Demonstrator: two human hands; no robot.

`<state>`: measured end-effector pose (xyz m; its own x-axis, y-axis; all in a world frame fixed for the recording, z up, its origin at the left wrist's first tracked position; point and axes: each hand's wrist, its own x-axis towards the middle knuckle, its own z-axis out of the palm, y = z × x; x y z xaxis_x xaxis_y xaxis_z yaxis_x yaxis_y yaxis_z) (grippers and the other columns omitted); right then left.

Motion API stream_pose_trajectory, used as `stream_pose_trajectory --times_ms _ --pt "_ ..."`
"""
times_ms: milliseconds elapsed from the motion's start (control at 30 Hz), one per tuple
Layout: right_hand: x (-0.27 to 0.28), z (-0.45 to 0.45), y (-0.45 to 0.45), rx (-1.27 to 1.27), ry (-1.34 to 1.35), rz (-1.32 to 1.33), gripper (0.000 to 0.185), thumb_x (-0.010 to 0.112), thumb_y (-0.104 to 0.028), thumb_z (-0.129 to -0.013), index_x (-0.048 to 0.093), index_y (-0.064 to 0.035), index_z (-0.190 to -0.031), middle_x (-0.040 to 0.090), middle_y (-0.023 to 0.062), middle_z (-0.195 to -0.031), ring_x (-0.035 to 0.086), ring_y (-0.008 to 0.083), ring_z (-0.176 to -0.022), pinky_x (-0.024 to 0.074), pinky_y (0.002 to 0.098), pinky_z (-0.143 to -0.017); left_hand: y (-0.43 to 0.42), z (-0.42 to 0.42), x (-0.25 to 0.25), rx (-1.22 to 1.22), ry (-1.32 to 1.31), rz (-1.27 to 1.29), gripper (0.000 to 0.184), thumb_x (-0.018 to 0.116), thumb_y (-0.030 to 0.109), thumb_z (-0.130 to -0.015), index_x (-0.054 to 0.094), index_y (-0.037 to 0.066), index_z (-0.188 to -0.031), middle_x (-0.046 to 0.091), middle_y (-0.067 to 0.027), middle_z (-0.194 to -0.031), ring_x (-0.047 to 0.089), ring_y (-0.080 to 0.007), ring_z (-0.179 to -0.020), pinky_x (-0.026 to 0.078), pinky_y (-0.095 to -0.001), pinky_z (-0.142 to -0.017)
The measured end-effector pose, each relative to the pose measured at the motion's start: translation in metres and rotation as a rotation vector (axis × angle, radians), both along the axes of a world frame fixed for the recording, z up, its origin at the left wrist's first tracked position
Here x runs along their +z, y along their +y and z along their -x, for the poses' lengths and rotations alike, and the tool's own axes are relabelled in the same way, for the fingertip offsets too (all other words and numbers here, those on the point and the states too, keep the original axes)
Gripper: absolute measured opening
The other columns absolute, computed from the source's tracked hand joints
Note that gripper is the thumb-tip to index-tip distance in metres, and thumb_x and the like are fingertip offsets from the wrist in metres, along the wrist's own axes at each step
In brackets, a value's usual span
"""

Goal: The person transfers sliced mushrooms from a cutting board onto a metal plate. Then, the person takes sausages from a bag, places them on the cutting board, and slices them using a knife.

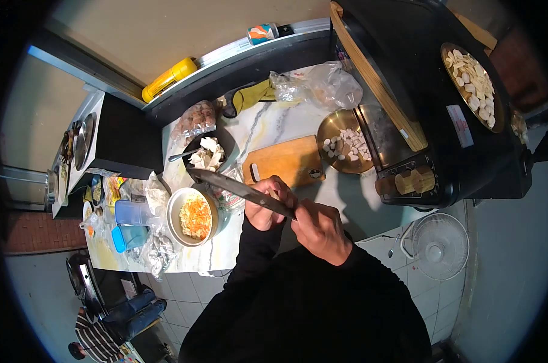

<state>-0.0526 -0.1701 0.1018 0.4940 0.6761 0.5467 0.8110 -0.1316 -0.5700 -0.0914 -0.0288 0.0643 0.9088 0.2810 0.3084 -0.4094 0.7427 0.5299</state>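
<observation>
My right hand is wrapped round the handle end of a large knife, whose dark blade points to the upper left. Close beside it, my left hand has its fingers closed on a small pale piece, too small to name, near the blade. Just beyond both hands lies a wooden cutting board with a small white item at its left. The knife tip reaches near a dark bowl of white chunks with a spoon.
A bowl of shredded orange and white food stands left. Behind right is a metal plate of pale pieces, beside a black oven. A fan is on the floor; a person is at lower left.
</observation>
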Motion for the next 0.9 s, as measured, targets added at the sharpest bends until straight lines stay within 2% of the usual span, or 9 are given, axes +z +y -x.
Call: stream_pose_trajectory --times_ms 167,200,233,267,333,467,633,900 --pt "0.001 -0.001 -0.002 -0.004 -0.001 -0.005 0.023 0.063 0.005 -0.067 0.047 0.0019 -0.084 0.051 0.0155 -0.069 0.056 0.0341 -0.058 0.043 0.0408 -0.048 -0.002 0.0 0.004 0.035 0.056 -0.08 0.013 0.061 0.001 -0.083 0.053 -0.001 -0.093 0.052 -0.0087 -0.08 0.056 -0.0209 -0.069 0.047 -0.0316 -0.062" --pt "0.001 -0.002 -0.001 -0.034 -0.009 0.0 0.023 0.064 0.001 -0.07 0.046 -0.0011 -0.082 0.05 0.0126 -0.067 0.056 0.0307 -0.057 0.0442 0.0381 -0.047 -0.003 -0.001 0.006 0.07 0.072 -0.111 0.012 0.062 0.004 -0.084 0.053 -0.003 -0.09 0.053 -0.0093 -0.078 0.057 -0.0213 -0.067 0.047 -0.0317 -0.061" --pt "0.002 -0.002 -0.001 -0.062 -0.017 0.005 0.023 0.066 -0.003 -0.073 0.044 -0.0042 -0.081 0.048 0.0097 -0.065 0.056 0.0272 -0.055 0.0454 0.0354 -0.046 -0.004 -0.001 0.006 0.107 0.088 -0.142 0.014 0.064 0.006 -0.085 0.054 -0.004 -0.087 0.053 -0.01 -0.076 0.057 -0.0218 -0.065 0.048 -0.0318 -0.06" --pt "0.0 -0.003 -0.002 -0.059 -0.02 0.006 0.023 0.066 -0.003 -0.073 0.044 -0.0042 -0.081 0.048 0.0097 -0.065 0.056 0.0272 -0.055 0.0454 0.0354 -0.046 -0.003 -0.002 0.005 0.109 0.085 -0.141 0.014 0.064 0.006 -0.085 0.054 -0.004 -0.087 0.053 -0.01 -0.076 0.057 -0.0218 -0.065 0.048 -0.0318 -0.06" --pt "-0.004 -0.003 -0.003 -0.066 -0.007 0.031 0.023 0.065 -0.004 -0.074 0.043 -0.004 -0.08 0.048 0.0107 -0.065 0.056 0.0281 -0.054 0.0448 0.0363 -0.045 0.001 -0.003 0.004 0.156 0.059 -0.294 0.023 0.066 0.014 -0.086 0.055 -0.006 -0.083 0.056 -0.011 -0.075 0.058 -0.0203 -0.065 0.048 -0.0312 -0.06" --pt "-0.006 -0.002 -0.001 -0.074 -0.012 0.05 0.022 0.065 -0.005 -0.076 0.043 -0.0039 -0.079 0.048 0.0111 -0.064 0.056 0.0286 -0.053 0.0438 0.0362 -0.044 0.005 0.0 0.007 0.158 0.092 -0.393 0.027 0.066 0.018 -0.086 0.059 -0.008 -0.084 0.06 -0.0125 -0.078 0.059 -0.0183 -0.069 0.049 -0.0303 -0.063" --pt "-0.007 -0.002 0.0 -0.113 -0.032 0.079 0.019 0.063 -0.007 -0.081 0.044 -0.002 -0.082 0.045 0.0109 -0.057 0.055 0.0295 -0.049 0.0419 0.0361 -0.042 0.008 0.002 0.006 0.263 0.108 -0.528 0.027 0.066 0.016 -0.086 0.063 -0.008 -0.1 0.064 -0.0146 -0.088 0.061 -0.0181 -0.077 0.048 -0.0278 -0.07" --pt "-0.015 -0.004 0.001 -0.111 -0.028 0.03 0.02 0.062 -0.008 -0.082 0.047 0.0042 -0.089 0.048 0.0147 -0.053 0.054 0.0325 -0.045 0.0395 0.0382 -0.04 0.011 0.004 0.022 0.264 0.151 -0.666 0.031 0.067 0.014 -0.085 0.062 -0.007 -0.107 0.066 -0.0155 -0.097 0.062 -0.0173 -0.083 0.049 -0.0285 -0.073"
